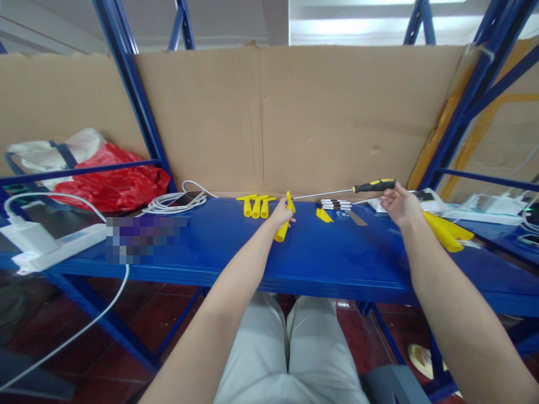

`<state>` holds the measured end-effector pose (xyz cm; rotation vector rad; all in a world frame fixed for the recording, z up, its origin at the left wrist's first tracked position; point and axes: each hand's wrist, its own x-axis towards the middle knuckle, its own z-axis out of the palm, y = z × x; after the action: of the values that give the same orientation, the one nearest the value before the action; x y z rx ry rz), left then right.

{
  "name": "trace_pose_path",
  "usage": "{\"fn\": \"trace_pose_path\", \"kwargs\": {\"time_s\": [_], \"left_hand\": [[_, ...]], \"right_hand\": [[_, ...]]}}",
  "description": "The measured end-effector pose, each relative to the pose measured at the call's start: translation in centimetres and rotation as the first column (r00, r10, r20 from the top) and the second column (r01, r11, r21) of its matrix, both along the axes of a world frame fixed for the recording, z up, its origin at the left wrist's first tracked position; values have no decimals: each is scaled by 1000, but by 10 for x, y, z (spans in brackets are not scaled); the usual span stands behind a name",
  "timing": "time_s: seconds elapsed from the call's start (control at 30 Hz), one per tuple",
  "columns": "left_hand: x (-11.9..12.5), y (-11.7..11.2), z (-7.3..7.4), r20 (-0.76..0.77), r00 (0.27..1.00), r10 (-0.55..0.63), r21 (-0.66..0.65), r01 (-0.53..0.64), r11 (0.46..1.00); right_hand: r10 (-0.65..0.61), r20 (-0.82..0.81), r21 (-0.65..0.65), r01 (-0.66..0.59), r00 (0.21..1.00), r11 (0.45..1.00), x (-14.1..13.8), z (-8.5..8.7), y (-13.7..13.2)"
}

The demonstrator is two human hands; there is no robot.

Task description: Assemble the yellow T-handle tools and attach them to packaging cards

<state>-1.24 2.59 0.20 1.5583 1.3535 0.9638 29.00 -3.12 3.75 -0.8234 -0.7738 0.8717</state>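
Note:
My left hand (281,214) is closed round a yellow plastic part (284,224), holding it over the blue shelf (236,247). My right hand (399,203) grips the black-and-yellow handle of a long screwdriver (373,186); its thin shaft reaches left to the top of the yellow part. Three more yellow T-shaped parts (256,205) lie just left of my left hand. A small yellow piece (324,215), several black-and-white strips (334,204) and a metal strip (357,219) lie between my hands.
A cardboard wall (320,118) backs the shelf. White coiled cable (173,203) and a phone lie at the left, with a red plastic bag (113,185) and a white charger (25,238) beyond. Larger yellow pieces (448,233) lie at the right. Blue rack posts (138,106) frame the shelf.

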Motion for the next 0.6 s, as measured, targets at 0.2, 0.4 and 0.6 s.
{"fn": "trace_pose_path", "kwargs": {"time_s": [0.2, 0.4, 0.6], "left_hand": [[0, -1, 1, 9, 1000, -9, 5, 9, 1000], [0, 0, 0, 12, 1000, -13, 1, 13, 1000], [0, 0, 0, 9, 1000, -20, -1, 20, 1000]], "right_hand": [[-42, -13, -5, 42, 999, 999, -3, -2, 1], [-81, -67, -109, 74, 994, 991, -4, 2, 0], [-42, -49, -109, 37, 998, 993, -1, -1, 1]]}}
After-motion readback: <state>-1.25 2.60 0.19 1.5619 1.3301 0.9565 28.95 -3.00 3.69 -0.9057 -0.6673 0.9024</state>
